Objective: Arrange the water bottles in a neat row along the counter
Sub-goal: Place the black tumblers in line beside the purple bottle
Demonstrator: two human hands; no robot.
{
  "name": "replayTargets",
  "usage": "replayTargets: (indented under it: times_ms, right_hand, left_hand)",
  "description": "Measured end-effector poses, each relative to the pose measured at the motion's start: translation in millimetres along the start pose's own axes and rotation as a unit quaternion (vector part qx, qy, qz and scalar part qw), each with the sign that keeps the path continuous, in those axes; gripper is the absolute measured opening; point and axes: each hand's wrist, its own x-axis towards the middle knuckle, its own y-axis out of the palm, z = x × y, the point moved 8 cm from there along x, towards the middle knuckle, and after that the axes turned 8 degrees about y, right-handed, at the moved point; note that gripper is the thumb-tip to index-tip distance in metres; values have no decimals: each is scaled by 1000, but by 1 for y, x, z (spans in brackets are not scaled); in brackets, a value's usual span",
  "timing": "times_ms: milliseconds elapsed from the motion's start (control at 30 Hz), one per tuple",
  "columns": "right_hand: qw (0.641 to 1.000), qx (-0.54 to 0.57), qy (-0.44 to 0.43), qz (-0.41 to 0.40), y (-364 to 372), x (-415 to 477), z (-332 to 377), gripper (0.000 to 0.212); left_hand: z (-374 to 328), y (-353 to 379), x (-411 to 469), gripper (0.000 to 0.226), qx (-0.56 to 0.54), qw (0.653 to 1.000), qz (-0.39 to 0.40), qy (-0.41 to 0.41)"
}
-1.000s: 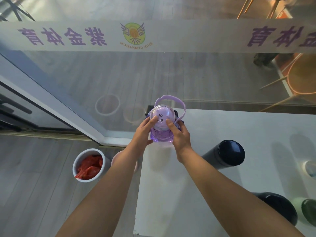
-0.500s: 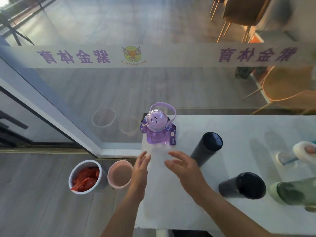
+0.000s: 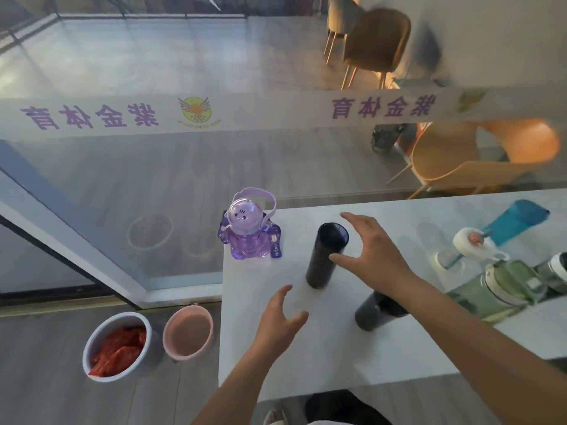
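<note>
A purple bear-shaped bottle (image 3: 248,231) with a loop handle stands at the far left corner of the white counter (image 3: 322,357). To its right stands a tall dark bottle (image 3: 325,256). My right hand (image 3: 372,256) is open, fingers spread around that bottle's top, thumb close to its side. A second dark bottle (image 3: 368,315) stands nearer, partly hidden by my right forearm. My left hand (image 3: 280,322) hovers open over the counter, below the first dark bottle. Further right are a green bottle (image 3: 497,289), a clear bottle with a white lid (image 3: 466,243) and a blue bottle (image 3: 515,220).
A glass wall with a frosted lettered band runs along the counter's far edge. On the floor to the left stand a white bin (image 3: 118,346) with red contents and a pink bin (image 3: 188,332). Another bottle (image 3: 557,271) is cut off at the right edge.
Both hands let go of the purple bottle and drew back. My right hand has since moved right and up to the tall dark bottle. The view shifted right, showing more bottles.
</note>
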Motion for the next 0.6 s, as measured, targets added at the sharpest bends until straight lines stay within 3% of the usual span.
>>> replayTargets:
  times_ms: [133,267,600]
  right_hand:
    - [994,-57,-7,94,24,31,-13,88]
    - [985,-70,-38,155,44,50,-12,76]
    - [984,-25,-89,150,46,125,6,68]
  left_hand:
    - [-11,22,4,79,172,981,76,39]
    - [21,28,3,91,295,948,110,-47]
    - [55,22,-3,96,323,930,88,-154]
